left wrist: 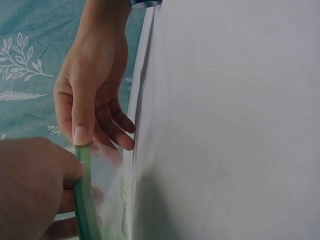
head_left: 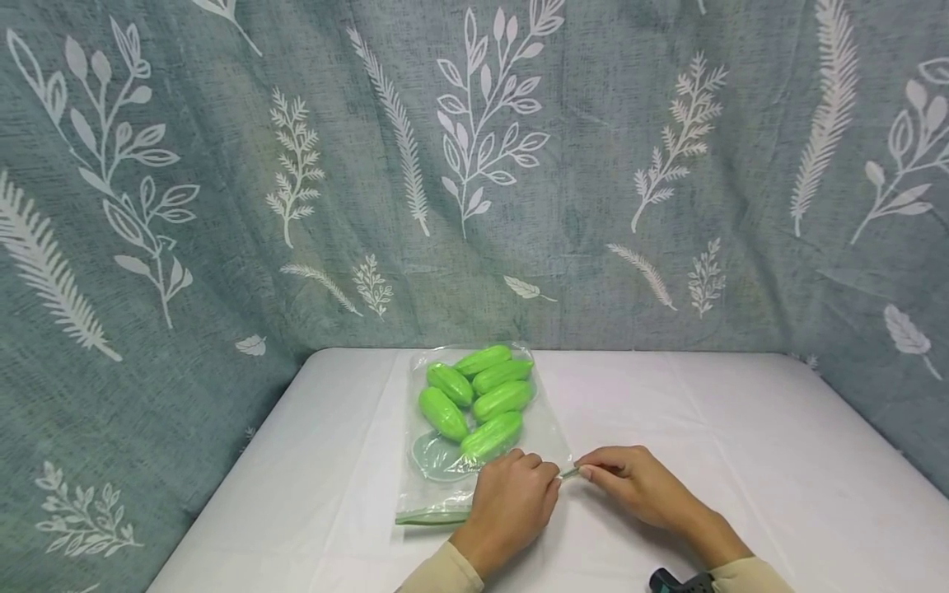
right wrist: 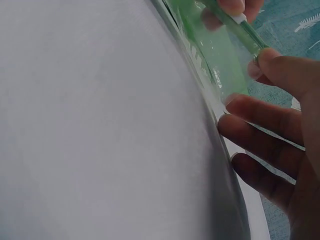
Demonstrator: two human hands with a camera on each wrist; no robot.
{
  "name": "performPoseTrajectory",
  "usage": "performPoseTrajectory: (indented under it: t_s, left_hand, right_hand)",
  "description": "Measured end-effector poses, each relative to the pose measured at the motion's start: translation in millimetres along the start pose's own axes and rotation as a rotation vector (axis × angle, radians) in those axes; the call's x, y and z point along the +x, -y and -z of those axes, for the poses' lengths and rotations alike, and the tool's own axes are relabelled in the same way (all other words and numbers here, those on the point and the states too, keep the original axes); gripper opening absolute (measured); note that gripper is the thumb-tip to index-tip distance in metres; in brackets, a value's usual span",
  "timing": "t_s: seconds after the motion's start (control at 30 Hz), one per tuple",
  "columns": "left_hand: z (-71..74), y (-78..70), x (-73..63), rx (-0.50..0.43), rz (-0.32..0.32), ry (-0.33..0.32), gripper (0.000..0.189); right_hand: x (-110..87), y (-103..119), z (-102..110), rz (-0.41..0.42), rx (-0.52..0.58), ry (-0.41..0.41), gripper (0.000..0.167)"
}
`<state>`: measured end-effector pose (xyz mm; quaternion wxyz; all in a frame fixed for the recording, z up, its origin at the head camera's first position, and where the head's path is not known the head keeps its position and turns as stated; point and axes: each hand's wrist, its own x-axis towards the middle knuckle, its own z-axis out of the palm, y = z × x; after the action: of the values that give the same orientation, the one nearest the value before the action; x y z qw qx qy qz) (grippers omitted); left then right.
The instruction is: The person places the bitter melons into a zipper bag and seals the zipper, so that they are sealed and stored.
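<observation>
A clear zip bag (head_left: 544,424) with a green zip strip (head_left: 430,519) lies on the table, its opening toward the person. Several bright green cucumber-like vegetables (head_left: 500,401) are inside it. The left hand (head_left: 511,498) pinches the zip strip near its right part. At the strip's right end, the right hand (head_left: 641,486) pinches the corner between thumb and index finger. In the right wrist view a small white slider (right wrist: 240,18) sits on the strip by the left fingertips, and the right hand's (right wrist: 285,120) other fingers are spread apart.
A white cloth covers the table (head_left: 704,428). Behind and beside it hangs a blue-green curtain (head_left: 578,272) with white leaf prints. A dark device (head_left: 678,581) is at the right wrist, by the sleeve.
</observation>
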<state>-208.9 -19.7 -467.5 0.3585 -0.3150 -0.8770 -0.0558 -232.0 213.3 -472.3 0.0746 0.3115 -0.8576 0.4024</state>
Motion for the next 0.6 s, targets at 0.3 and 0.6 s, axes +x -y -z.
performPoseTrajectory:
  t_s: [0.3,0.6]
  left_hand:
    - [1.3,4.1,-7.1,-0.011,-0.003,-0.051,0.005]
    - [1.9,6.1,-9.0,-0.029,-0.021,-0.104,0.005]
  right_hand:
    - [1.2,10,2,-0.016,-0.034,0.007,0.016]
    - [9.1,29,-12,0.128,-0.131,-0.024,0.014]
